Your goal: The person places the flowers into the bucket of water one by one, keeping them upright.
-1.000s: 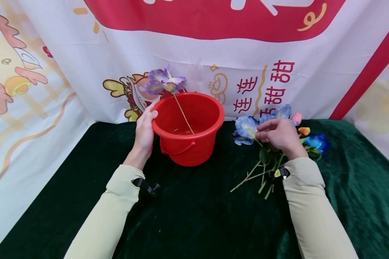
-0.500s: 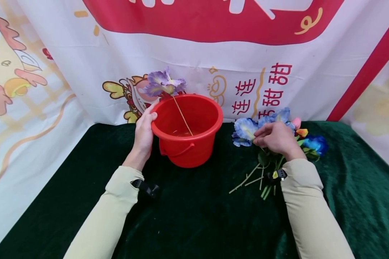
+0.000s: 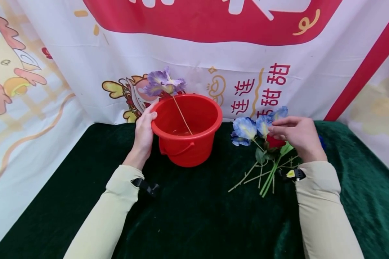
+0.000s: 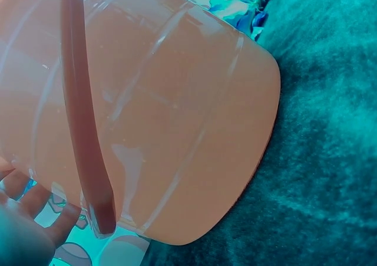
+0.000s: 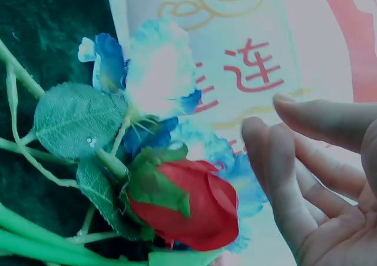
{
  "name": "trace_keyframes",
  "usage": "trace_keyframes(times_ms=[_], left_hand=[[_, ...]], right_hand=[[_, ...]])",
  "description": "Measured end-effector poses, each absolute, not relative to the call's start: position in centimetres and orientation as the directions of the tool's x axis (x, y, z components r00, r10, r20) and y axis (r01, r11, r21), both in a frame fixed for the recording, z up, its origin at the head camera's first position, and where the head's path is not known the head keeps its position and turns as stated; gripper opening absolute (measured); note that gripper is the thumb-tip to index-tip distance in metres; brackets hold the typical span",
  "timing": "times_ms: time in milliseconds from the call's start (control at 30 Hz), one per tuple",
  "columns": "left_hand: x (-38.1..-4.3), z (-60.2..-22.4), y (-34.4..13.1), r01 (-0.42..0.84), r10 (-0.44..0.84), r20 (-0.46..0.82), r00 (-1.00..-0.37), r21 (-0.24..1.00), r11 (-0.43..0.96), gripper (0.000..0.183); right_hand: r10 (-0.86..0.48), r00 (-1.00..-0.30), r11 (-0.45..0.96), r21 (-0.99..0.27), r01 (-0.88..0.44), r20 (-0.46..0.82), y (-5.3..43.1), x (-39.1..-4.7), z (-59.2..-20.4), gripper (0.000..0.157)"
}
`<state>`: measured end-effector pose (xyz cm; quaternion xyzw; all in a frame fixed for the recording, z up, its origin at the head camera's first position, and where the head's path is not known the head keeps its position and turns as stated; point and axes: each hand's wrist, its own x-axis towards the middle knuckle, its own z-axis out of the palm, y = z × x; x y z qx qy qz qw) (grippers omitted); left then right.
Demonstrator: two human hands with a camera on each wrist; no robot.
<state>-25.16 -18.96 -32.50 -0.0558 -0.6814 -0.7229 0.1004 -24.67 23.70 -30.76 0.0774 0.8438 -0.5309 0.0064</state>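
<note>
My left hand (image 3: pixel 144 133) grips the red plastic bucket (image 3: pixel 190 155) by its left side, thumb over the rim. In the left wrist view the fingers lie against its wall beside the bucket handle (image 4: pixel 82 112). A purple iris (image 3: pixel 164 83) leans in the bucket, its bloom above the rim. To the right, my right hand (image 3: pixel 299 136) hovers over a pile of artificial flowers, with a gap between thumb and fingers and nothing held. Nearest to it are a red rose (image 5: pixel 206 204) and blue irises (image 3: pixel 244 128). The hand hides part of the pile.
Dark green velvet cloth (image 3: pixel 194 212) covers the table. Behind it hangs a white printed backdrop (image 3: pixel 194 50). Several flower stems (image 3: pixel 267 180) point toward the front of the table. A dark blue bloom (image 3: pixel 322 142) peeks out right of the right hand.
My right hand has moved right, away from the left blue iris, and a red rose now shows beneath it. The left hand and the bucket have stayed in place.
</note>
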Motion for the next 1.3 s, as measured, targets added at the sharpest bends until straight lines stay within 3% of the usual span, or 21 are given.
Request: trace_keyframes(times_ms=[300, 367, 533, 600, 800, 833, 967, 1133, 1300], left_hand=[[-25.1, -32.5, -18.9, 0.217, -0.055, 0.214, -0.975, 0.975, -0.042, 0.055], [-25.1, -32.4, -18.9, 0.215, -0.058, 0.213, -0.975, 0.976, -0.042, 0.054], [-24.9, -32.3, -18.9, 0.207, -0.071, 0.204, -0.976, 0.977, -0.046, 0.054], [-24.9, -32.3, -18.9, 0.207, -0.07, 0.203, -0.977, 0.977, -0.046, 0.054], [-25.0, -32.4, -18.8, 0.219, -0.052, 0.217, -0.975, 0.974, -0.055, 0.054], [-25.0, -32.4, -18.8, 0.221, -0.05, 0.219, -0.975, 0.973, -0.058, 0.055], [-25.0, -32.4, -18.9, 0.218, -0.044, 0.215, -0.976, 0.974, -0.06, 0.055], [-25.0, -32.4, -18.9, 0.217, -0.045, 0.214, -0.976, 0.974, -0.061, 0.055], [-25.0, -32.5, -18.8, 0.219, -0.051, 0.216, -0.975, 0.974, -0.059, 0.055]], right_hand=[[0.212, -0.972, 0.174, -0.974, 0.141, -0.103, 26.6, -24.3, -31.1, 0.023], [0.223, -0.967, 0.145, -0.977, 0.159, -0.124, 27.1, -24.2, -31.2, 0.03], [0.24, -0.954, 0.124, -0.969, 0.213, -0.178, 27.9, -24.0, -31.4, 0.063], [0.233, -0.951, 0.108, -0.967, 0.233, -0.203, 28.2, -23.9, -31.6, 0.067], [0.103, -0.939, 0.112, -0.935, 0.338, -0.327, 28.9, -23.7, -32.3, 0.013], [0.068, -0.935, 0.127, -0.926, 0.355, -0.349, 28.9, -23.7, -32.4, 0.009], [-0.028, -0.915, 0.203, -0.899, 0.388, -0.401, 28.5, -24.0, -32.7, 0.018], [-0.013, -0.93, 0.285, -0.893, 0.347, -0.366, 26.9, -24.6, -33.0, 0.062], [0.006, -0.964, 0.32, -0.913, 0.254, -0.266, 24.6, -25.0, -33.2, 0.067]])
